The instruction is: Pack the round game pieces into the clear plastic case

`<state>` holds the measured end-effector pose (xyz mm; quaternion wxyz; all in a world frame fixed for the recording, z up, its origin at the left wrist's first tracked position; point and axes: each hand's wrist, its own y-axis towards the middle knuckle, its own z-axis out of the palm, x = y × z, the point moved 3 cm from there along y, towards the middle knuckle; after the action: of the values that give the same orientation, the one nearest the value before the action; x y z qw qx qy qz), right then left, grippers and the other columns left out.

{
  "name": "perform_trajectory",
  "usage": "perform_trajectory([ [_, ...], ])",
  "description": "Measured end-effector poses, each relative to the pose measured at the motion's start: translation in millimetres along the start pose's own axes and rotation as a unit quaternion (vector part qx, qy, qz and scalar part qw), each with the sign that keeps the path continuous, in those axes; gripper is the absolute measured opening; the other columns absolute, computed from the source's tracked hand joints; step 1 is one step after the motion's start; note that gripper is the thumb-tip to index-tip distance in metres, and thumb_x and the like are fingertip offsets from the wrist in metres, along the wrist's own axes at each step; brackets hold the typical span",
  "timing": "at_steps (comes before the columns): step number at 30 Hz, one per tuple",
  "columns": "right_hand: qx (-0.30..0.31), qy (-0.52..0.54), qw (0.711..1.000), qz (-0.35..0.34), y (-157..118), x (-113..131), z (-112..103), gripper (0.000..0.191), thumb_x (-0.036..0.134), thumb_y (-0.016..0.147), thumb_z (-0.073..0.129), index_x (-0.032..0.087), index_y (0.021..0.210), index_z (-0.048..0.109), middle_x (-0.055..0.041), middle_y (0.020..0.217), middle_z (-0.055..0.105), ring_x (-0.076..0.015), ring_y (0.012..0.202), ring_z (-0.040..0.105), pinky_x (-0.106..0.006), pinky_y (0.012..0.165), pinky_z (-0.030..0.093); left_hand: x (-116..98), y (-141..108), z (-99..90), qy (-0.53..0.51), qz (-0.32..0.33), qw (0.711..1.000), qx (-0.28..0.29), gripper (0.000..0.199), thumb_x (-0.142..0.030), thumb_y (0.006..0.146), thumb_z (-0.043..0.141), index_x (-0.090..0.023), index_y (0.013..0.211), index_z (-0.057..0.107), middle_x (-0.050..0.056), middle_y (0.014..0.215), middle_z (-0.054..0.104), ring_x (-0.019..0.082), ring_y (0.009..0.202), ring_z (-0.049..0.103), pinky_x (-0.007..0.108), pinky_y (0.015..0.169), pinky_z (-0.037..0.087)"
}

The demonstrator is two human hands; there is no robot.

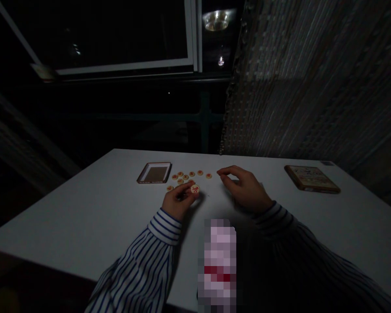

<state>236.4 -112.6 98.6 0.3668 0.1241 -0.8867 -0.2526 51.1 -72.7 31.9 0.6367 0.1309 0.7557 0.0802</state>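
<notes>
My left hand (179, 201) is closed on a round, pale game piece (194, 189) with a red character facing up, held between thumb and fingers above the table. Just beyond it lie several similar round pieces (185, 177) with red characters, loosely grouped. One piece (209, 176) lies a little apart, between the group and my right hand. My right hand (244, 187) hovers to the right of the pieces, with thumb and index fingertips close together; whether anything small is between them is too dark to tell.
A shallow open box (140, 180) sits at the back left of the white table (84, 208). At the right is a flat patterned box (313, 178). A pixelated object (218, 261) is at the near edge. Behind are a bead curtain (280, 87) and a dark window.
</notes>
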Motion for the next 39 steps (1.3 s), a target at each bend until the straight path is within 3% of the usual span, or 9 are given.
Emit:
perform_trajectory([
  [8, 0.005, 0.016, 1.000, 0.026, -4, -14, -9, 0.020, 0.023, 0.079, 0.046, 0.018, 0.091, 0.062, -0.0042, 0.091, 0.064, -0.0160, 0.086, 0.058, -0.031, 0.078, 0.045, -14, 6, 24.4, -0.022, 0.007, 0.999, 0.045, 0.034, -0.029, 0.060, 0.067, -0.013, 0.090, 0.065, 0.002, 0.069, 0.064, 0.013, 0.063, 0.057, 0.025, 0.064, 0.047],
  [17, 0.017, 0.023, 0.998, 0.048, -2, -24, -19, 0.022, 0.026, 0.080, 0.046, 0.020, 0.094, 0.062, -0.0026, 0.092, 0.065, -0.0148, 0.084, 0.058, -0.028, 0.075, 0.044, -24, 24, 49.8, -0.080, -0.002, 0.993, 0.081, 0.035, -0.025, 0.060, 0.068, -0.013, 0.093, 0.063, 0.005, 0.077, 0.066, 0.015, 0.071, 0.060, 0.026, 0.068, 0.047],
  [23, 0.006, 0.015, 0.998, 0.058, -1, -26, -25, 0.022, 0.027, 0.080, 0.046, 0.020, 0.094, 0.062, -0.0017, 0.091, 0.065, -0.0144, 0.081, 0.058, -0.027, 0.073, 0.044, -34, 36, 63.1, -0.077, 0.032, 0.993, 0.086, 0.034, -0.024, 0.062, 0.067, -0.013, 0.094, 0.063, 0.004, 0.077, 0.066, 0.014, 0.071, 0.060, 0.025, 0.068, 0.046],
  [31, 0.008, -0.005, 0.998, 0.070, 0, -33, -30, 0.021, 0.025, 0.079, 0.047, 0.019, 0.092, 0.063, -0.0029, 0.091, 0.065, -0.0153, 0.084, 0.058, -0.027, 0.074, 0.044, -10, 33, 74.8, -0.084, 0.034, 0.995, 0.048, 0.037, -0.026, 0.064, 0.065, -0.015, 0.099, 0.063, 0.004, 0.077, 0.064, 0.012, 0.070, 0.057, 0.026, 0.068, 0.046],
  [39, 0.018, -0.026, 0.997, 0.071, 3, -39, -28, 0.020, 0.024, 0.078, 0.048, 0.019, 0.091, 0.063, -0.0019, 0.089, 0.066, -0.0144, 0.083, 0.059, -0.026, 0.074, 0.044, -1, 23, 83.5, -0.075, 0.026, 0.994, 0.069, 0.034, -0.023, 0.062, 0.065, -0.012, 0.095, 0.065, 0.003, 0.069, 0.063, 0.011, 0.063, 0.055, 0.026, 0.066, 0.046],
])
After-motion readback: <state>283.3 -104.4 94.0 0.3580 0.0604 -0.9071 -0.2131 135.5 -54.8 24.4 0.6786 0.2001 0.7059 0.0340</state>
